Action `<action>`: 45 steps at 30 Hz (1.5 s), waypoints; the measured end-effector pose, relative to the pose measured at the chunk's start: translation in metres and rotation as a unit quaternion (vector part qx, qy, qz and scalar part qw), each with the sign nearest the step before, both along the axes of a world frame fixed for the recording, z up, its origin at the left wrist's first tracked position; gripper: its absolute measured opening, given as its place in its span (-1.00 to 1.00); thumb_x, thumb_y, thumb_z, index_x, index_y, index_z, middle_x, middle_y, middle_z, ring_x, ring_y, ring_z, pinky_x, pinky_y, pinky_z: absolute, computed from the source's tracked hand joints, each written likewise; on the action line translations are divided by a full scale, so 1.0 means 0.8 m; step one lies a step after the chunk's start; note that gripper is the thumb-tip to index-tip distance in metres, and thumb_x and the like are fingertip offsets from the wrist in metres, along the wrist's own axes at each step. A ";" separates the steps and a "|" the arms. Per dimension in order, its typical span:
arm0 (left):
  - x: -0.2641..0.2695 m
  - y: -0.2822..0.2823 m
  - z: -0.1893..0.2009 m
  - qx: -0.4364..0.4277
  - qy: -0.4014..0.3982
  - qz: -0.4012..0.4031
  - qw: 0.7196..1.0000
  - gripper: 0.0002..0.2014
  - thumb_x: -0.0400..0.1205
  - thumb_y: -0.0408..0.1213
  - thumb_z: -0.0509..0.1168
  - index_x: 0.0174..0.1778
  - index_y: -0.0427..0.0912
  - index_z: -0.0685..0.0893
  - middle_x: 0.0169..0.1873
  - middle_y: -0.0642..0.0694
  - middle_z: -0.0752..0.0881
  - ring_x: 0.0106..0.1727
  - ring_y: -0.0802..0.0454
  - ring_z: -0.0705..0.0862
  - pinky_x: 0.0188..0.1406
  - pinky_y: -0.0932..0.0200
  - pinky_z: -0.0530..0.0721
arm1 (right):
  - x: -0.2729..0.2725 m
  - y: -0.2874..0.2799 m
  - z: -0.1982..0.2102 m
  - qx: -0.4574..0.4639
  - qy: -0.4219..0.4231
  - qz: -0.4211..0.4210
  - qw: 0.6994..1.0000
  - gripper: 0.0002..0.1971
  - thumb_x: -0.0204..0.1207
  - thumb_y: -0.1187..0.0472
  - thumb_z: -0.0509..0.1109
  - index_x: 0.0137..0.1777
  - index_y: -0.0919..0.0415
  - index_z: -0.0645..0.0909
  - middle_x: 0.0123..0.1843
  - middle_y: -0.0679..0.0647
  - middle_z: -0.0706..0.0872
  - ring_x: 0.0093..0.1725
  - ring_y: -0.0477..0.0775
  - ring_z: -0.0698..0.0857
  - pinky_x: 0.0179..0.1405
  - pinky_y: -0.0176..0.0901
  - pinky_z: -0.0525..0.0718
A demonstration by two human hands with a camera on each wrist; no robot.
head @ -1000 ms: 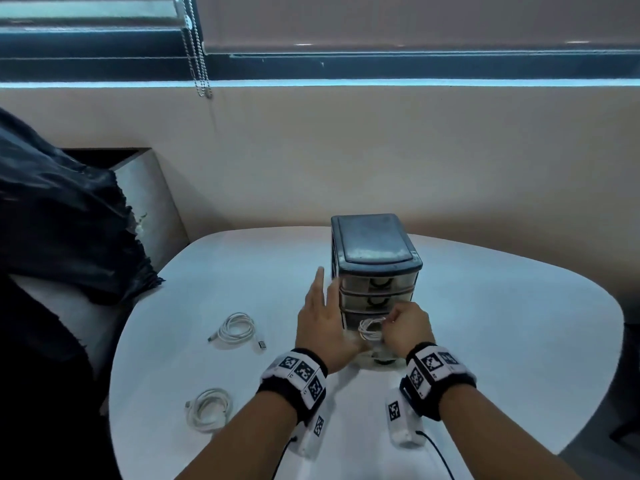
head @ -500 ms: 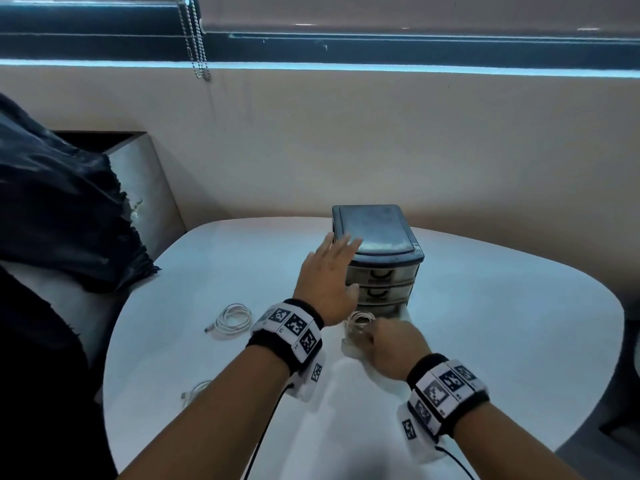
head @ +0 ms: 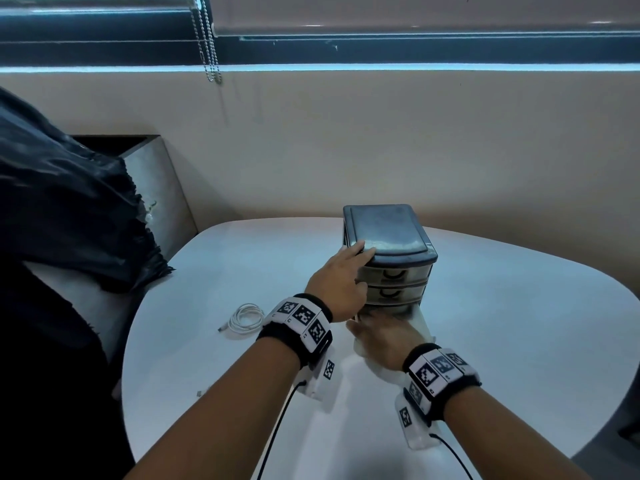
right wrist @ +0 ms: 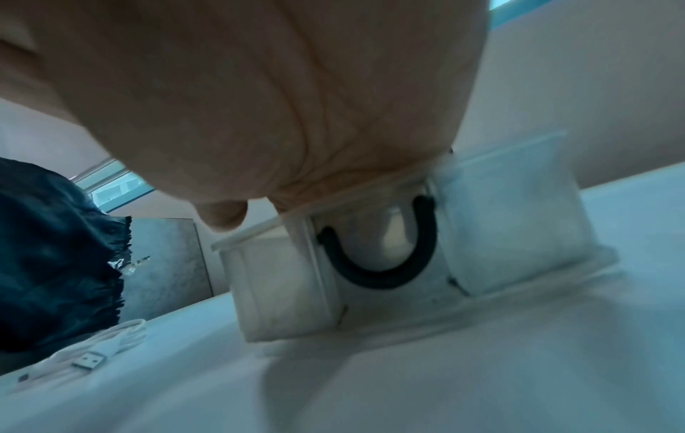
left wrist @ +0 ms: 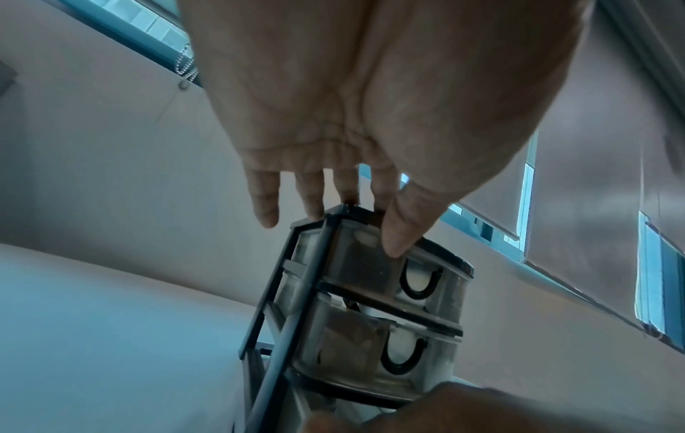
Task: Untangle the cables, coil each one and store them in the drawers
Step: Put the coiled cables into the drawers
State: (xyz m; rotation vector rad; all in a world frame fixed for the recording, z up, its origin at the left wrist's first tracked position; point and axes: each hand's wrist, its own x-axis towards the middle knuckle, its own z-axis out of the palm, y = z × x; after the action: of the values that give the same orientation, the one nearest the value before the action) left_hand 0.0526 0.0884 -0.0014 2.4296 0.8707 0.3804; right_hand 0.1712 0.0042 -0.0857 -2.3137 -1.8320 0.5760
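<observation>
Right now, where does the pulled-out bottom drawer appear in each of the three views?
Head: bottom drawer at centre, mostly hidden under the right hand.
Left wrist: only its back part at the bottom edge, below the two closed drawers.
Right wrist: fills the centre, front facing the camera.
Shared landmark: the black U-shaped handle.

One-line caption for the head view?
Left hand steadies the drawer unit while right hand rests on the pulled-out bottom drawer.

the drawer unit [head: 388,251] stands on the desk [head: 519,323], toward its far side. its bottom drawer [head: 420,322] is pulled out toward the person, under the right hand [head: 384,336]. the left hand [head: 341,284] rests on the unit's near left top corner. a coiled cable [head: 244,318] lies on the desk left of the unit.
</observation>
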 end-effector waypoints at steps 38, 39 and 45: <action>-0.083 -0.048 0.001 -0.332 -0.135 0.184 0.915 -0.66 0.70 -0.06 0.31 -0.23 -0.25 0.72 -0.30 -0.18 0.79 -0.34 -0.04 0.80 -0.18 0.04 0.78 | -0.092 -0.060 0.068 0.338 -0.161 0.059 0.925 -0.87 0.41 0.18 0.54 -0.06 0.13 0.76 -0.02 0.03 0.79 -0.02 0.14 0.70 -0.14 -0.02 0.74; -0.067 -0.048 -0.002 -0.279 -0.111 0.193 0.934 -0.65 0.72 0.01 0.24 -0.09 -0.21 0.72 -0.14 -0.18 0.81 -0.19 -0.07 0.81 -0.06 0.00 0.76 | -0.078 -0.062 0.066 0.333 -0.168 0.053 0.926 -0.90 0.40 0.20 0.55 -0.09 0.14 0.75 -0.07 0.02 0.79 -0.05 0.14 0.69 -0.16 -0.04 0.74; -0.015 -0.052 -0.033 0.158 -0.102 0.182 0.965 -0.37 0.59 -0.04 0.33 0.56 -0.08 0.31 0.46 -0.14 0.38 0.41 -0.15 0.45 0.22 -0.11 0.58 | -0.005 -0.057 0.046 0.210 -0.148 -0.046 0.965 -0.89 0.54 0.17 0.38 -0.04 0.12 0.73 -0.04 0.01 0.75 0.10 0.14 0.65 -0.05 -0.03 0.64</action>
State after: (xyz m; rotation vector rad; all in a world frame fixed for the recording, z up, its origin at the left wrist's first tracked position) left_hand 0.0406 0.0467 -0.0276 2.4435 1.2429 0.9533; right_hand 0.1673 -0.0418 -0.0486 -2.2575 -1.7326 -0.1732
